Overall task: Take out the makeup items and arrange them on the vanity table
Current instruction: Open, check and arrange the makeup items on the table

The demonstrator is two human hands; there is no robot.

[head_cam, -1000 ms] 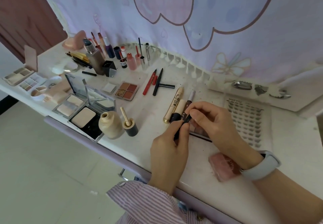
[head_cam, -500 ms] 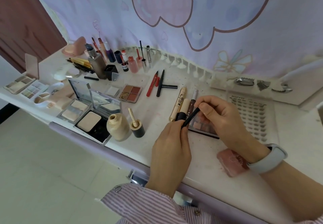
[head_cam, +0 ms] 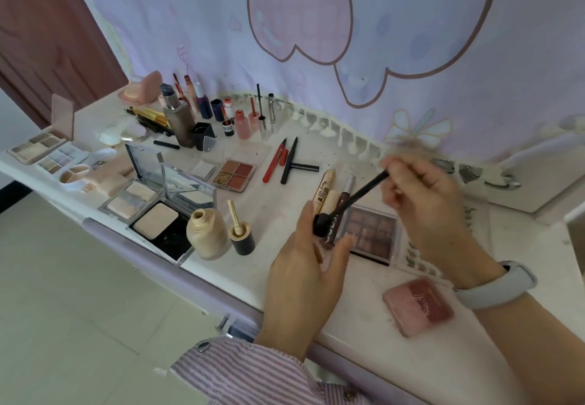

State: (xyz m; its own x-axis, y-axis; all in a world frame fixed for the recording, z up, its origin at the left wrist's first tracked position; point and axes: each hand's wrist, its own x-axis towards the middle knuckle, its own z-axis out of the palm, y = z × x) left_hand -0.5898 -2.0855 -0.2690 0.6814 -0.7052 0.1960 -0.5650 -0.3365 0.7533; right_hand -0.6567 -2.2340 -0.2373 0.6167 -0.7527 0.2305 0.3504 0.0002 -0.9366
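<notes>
On the white vanity table [head_cam: 364,281], my left hand [head_cam: 300,271] grips a short black tube [head_cam: 321,226] between thumb and fingers. My right hand [head_cam: 421,195], a pale band on its wrist, pinches the top of a thin black wand [head_cam: 364,189]. The wand slants down-left, and its tip is at the tube's mouth. Just behind the tube lie two beige concealer tubes [head_cam: 326,188] and a brown gloss tube [head_cam: 344,197]. A brown eyeshadow palette [head_cam: 372,235] lies under my right hand.
A pink compact [head_cam: 418,306] lies near the front edge. Left of my hands stand an uncapped foundation bottle [head_cam: 207,235], its applicator cap [head_cam: 242,237] and open powder compacts [head_cam: 155,219]. A red pen [head_cam: 276,161], small palette [head_cam: 235,175] and several bottles [head_cam: 180,120] sit farther back.
My right hand has moved up and to the right, drawing the wand out of the tube that my left hand holds. The camera view has shifted slightly.
</notes>
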